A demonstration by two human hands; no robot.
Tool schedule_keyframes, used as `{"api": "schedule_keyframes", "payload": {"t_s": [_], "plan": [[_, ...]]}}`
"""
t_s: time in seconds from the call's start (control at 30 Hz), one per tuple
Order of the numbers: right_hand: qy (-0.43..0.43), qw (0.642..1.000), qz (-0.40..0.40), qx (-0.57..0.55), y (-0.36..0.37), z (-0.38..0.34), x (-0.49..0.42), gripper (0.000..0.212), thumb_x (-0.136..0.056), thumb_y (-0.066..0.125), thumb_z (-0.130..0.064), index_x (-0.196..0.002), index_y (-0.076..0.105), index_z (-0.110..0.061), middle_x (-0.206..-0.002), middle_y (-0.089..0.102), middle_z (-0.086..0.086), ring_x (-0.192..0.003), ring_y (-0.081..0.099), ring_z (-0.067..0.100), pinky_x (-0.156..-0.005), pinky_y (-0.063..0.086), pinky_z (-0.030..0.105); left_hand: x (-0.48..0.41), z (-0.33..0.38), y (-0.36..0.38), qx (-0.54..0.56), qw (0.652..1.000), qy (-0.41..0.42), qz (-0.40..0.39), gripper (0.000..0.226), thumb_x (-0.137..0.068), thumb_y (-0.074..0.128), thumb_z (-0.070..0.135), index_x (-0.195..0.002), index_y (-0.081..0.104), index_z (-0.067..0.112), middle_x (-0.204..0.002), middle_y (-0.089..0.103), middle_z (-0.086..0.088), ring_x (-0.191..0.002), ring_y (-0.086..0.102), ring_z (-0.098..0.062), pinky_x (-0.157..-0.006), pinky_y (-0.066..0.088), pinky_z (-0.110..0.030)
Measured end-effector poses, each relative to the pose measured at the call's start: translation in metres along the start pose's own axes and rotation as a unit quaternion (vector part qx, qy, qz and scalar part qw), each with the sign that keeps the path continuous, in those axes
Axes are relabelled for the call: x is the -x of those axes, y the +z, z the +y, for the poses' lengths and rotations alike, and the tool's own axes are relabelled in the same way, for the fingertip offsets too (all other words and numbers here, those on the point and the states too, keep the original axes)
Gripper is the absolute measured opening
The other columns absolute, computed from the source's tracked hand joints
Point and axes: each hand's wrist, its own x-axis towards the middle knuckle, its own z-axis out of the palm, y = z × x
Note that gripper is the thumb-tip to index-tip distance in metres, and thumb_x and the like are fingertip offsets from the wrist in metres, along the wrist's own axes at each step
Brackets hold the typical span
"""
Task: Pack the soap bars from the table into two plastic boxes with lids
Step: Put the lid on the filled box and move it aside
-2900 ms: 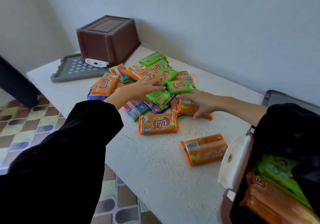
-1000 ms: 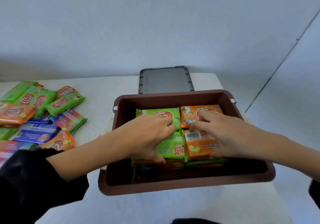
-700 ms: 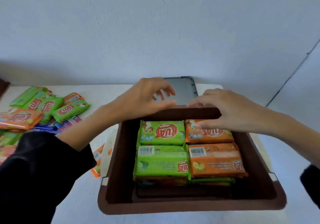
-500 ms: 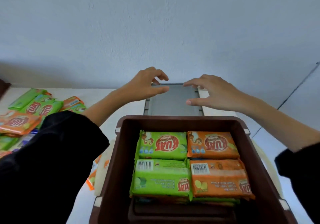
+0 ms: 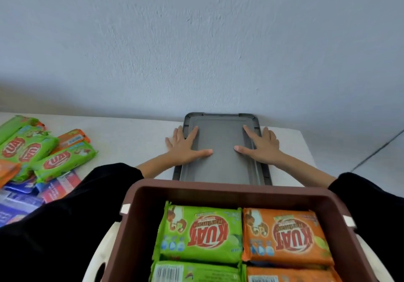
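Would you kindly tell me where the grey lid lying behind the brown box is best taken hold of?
The grey lid lies flat on the table, so only its raised edges offer purchase. I'd take its two long side rims, left hand from the left, right hand from the right; both rest flat there now.

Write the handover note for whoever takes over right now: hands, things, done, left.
Left hand and right hand: both flat, fingers straight, on the grey lid, one at each long edge; not gripping it.
Lid lies on the table behind the brown box.
Done: box holds soap bars, top layer green and orange.
Left: lid onto this box; loose bars at the table's left go into a second box, not in view.
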Motion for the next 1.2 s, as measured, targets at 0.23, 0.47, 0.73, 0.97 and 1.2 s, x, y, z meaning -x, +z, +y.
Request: {"api": "schedule_keyframes", "payload": {"t_s": [0.23, 0.47, 0.73, 0.97, 1.2], "plan": [[-0.015, 0.989, 0.05, -0.136, -0.016, -0.019, 0.01, 0.08, -0.08, 0.07, -0.034, -0.146, 0.026, -0.029, -0.15, 0.01, 0.02, -0.14, 0.009, 0.037, -0.114, 0.017, 0.045, 0.01, 0.02, -0.021, 0.076, 0.996, 0.025, 0.037, 0.102, -0.074, 0.073, 0.041, -0.149, 0.009, 0.017, -0.15, 0.002, -0.023, -0.141, 0.002, -0.038, -0.115, 0.015, -0.045], [-0.084, 0.973, 0.143, -0.158, -0.074, -0.04, 0.048, 0.084, -0.078, 0.073, -0.021, -0.146, 0.025, -0.028, -0.145, 0.007, 0.013, -0.137, 0.014, 0.034, -0.115, 0.019, 0.039, 0.042, 0.038, -0.073, 0.084, 0.981, 0.106, 0.141, 0.103, -0.069, 0.078, 0.034, -0.149, 0.013, 0.027, -0.151, -0.002, -0.02, -0.14, 0.002, -0.038, -0.114, 0.015, -0.046], [-0.15, 0.926, 0.293, -0.185, -0.107, -0.066, 0.13, 0.075, -0.085, 0.066, -0.028, -0.146, 0.022, -0.03, -0.15, 0.006, 0.011, -0.142, 0.016, 0.027, -0.114, 0.019, 0.031, 0.101, 0.067, -0.113, 0.07, 0.908, 0.259, 0.322, 0.096, -0.073, 0.077, 0.031, -0.147, 0.016, 0.031, -0.153, -0.002, -0.015, -0.14, 0.006, -0.033, -0.112, 0.023, -0.044], [-0.249, 0.851, 0.374, -0.272, -0.092, -0.074, 0.194, 0.059, -0.08, 0.053, -0.046, -0.13, 0.028, -0.025, -0.143, 0.024, 0.006, -0.129, 0.029, 0.006, -0.107, 0.029, 0.027, 0.166, 0.072, -0.106, 0.21, 0.829, 0.323, 0.405, 0.085, -0.09, 0.049, 0.039, -0.147, -0.01, 0.018, -0.156, 0.0, -0.011, -0.142, 0.01, -0.02, -0.114, 0.012, -0.043], [-0.294, 0.775, 0.337, -0.446, -0.087, -0.075, 0.261, 0.057, -0.079, 0.036, -0.061, -0.125, 0.015, -0.033, -0.111, 0.046, 0.014, -0.111, 0.05, 0.017, -0.109, 0.034, 0.045, 0.251, 0.076, -0.091, 0.393, 0.774, 0.276, 0.413, 0.069, -0.09, 0.025, 0.048, -0.148, -0.001, 0.022, -0.152, 0.018, -0.005, -0.139, 0.02, -0.008, -0.115, 0.016, -0.025]]}}
